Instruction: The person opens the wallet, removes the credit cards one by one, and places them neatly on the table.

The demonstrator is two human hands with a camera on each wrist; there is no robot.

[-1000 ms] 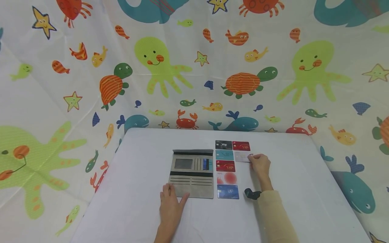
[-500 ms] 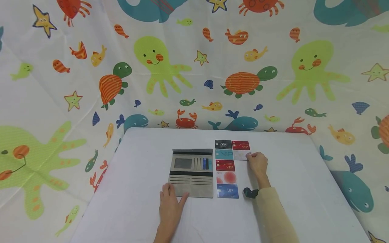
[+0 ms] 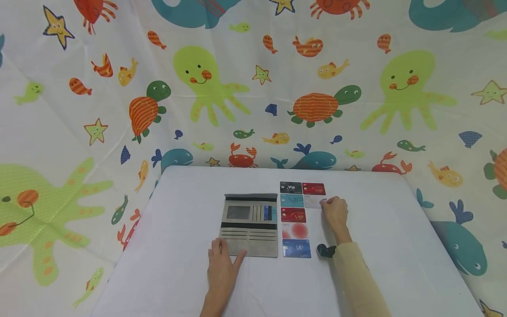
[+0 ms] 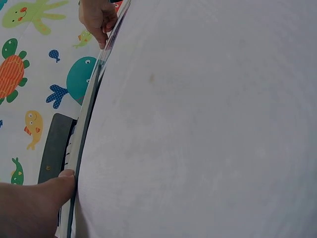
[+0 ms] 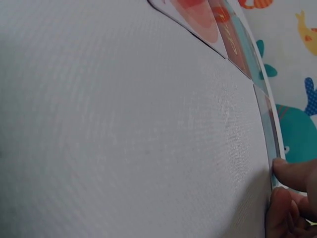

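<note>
An unfolded grey wallet (image 3: pixel 257 250) lies on the white table, with card slots and a dark window. My left hand (image 3: pixel 223 269) rests on its lower left corner, fingers extended over the edge; in the left wrist view the thumb (image 4: pixel 63 182) presses on its near edge. To the right, my right hand (image 3: pixel 336 215) pinches the right end of a pale whitish card (image 3: pixel 312 201). That card lies flat beside a teal VIP card (image 3: pixel 292 201) and under a red VIP card (image 3: pixel 314 189). The right wrist view shows the thumb (image 5: pixel 292 173) and a fingertip at the card's edge.
Down the column by the wallet lie a black VIP card (image 3: pixel 291 187), another red VIP card (image 3: pixel 293 215), a white card with pink circles (image 3: pixel 295 231) and a blue VIP card (image 3: pixel 297 248). A sea-animal curtain (image 3: pixel 277 88) hangs behind the table.
My right hand has shifted the pale card slightly left and away from me, up against the teal card. The left hand stays on the wallet.
</note>
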